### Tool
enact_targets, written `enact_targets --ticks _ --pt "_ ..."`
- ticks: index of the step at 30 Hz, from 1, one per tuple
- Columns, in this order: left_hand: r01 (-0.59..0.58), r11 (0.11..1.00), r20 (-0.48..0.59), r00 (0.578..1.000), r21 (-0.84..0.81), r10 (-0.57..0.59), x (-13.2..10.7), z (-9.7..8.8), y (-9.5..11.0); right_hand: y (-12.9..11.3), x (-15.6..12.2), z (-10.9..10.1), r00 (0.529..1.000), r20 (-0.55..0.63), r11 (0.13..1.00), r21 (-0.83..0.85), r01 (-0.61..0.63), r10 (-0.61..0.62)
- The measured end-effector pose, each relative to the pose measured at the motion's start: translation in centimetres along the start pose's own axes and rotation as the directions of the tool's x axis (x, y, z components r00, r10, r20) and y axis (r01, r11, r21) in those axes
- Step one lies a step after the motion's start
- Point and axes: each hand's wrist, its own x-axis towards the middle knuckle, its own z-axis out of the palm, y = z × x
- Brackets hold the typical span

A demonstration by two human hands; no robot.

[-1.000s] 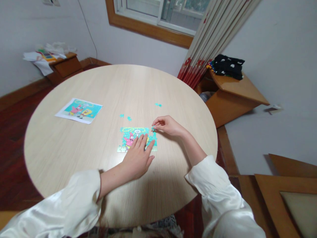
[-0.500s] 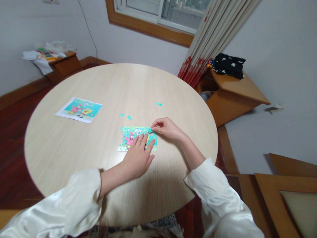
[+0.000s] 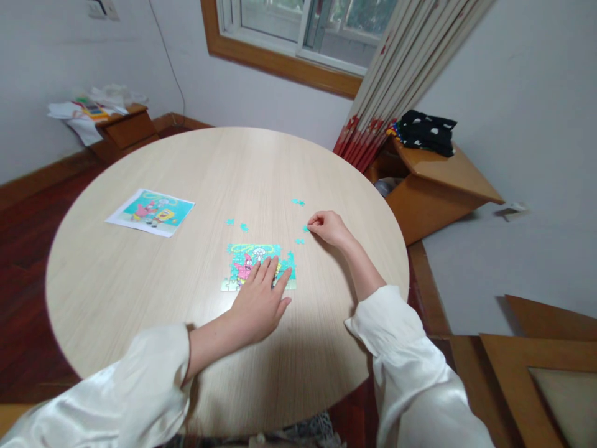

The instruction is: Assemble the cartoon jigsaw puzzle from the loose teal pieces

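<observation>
My left hand (image 3: 263, 298) lies with fingers spread over the lower right part of a mostly assembled jigsaw puzzle (image 3: 242, 264), which shows a pink and a pale cartoon figure on turquoise. A gap shows at the puzzle's upper right corner. Beyond that corner, my right hand (image 3: 329, 228) pinches a small turquoise puzzle piece (image 3: 306, 229) close to the tabletop. Just below it lies another loose piece (image 3: 300, 241). Farther back are some joined turquoise pieces (image 3: 298, 202). Two more turquoise pieces, one at left (image 3: 230, 222) and one nearer (image 3: 244, 228), lie above the puzzle.
A printed reference picture (image 3: 152, 212) lies at the left of the round wooden table (image 3: 186, 274). Past the table's edge stand a small cabinet with papers (image 3: 125, 127) at left and a wooden cabinet with a folded black cloth (image 3: 426, 132) at right.
My right hand has moved away from the puzzle's upper right corner, up and to the right, with a piece. The corner gap is larger and a loose piece lies beside it. My left hand stays put.
</observation>
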Motion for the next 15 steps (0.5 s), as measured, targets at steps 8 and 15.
enact_targets --ticks 8,15 --pt "0.005 1.000 0.049 0.999 0.015 -0.006 0.1 -0.5 0.1 -3.7 2.2 2.6 0.989 -0.024 0.986 -0.086 0.145 -0.147" --pt "0.007 1.000 0.031 0.999 -0.007 -0.006 0.0 -0.1 0.2 -8.8 1.8 6.5 0.929 0.184 0.943 -0.036 0.332 -0.320"
